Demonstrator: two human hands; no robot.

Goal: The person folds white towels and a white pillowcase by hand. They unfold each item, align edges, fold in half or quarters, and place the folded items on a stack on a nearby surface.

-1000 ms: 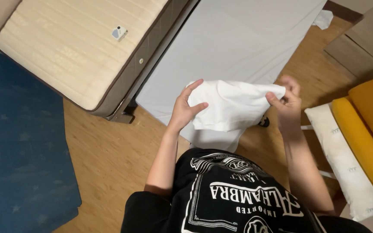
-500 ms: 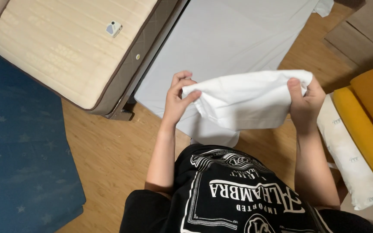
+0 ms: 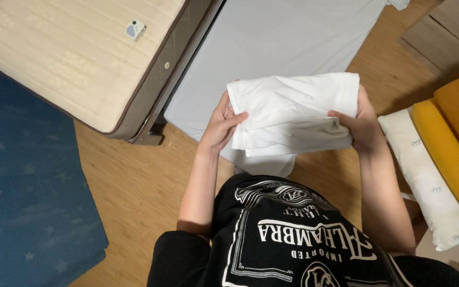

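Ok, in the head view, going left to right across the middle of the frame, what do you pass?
Blue mat → beige mattress → left hand → folded white cloth → right hand → white pillow → yellow cushion.

White cloth (image 3: 293, 114): plain white fabric, folded into a roughly rectangular, layered bundle with soft creases. It is held in the air, long side horizontal, gripped at both short ends. A loose lower layer hangs below the bundle's bottom edge.
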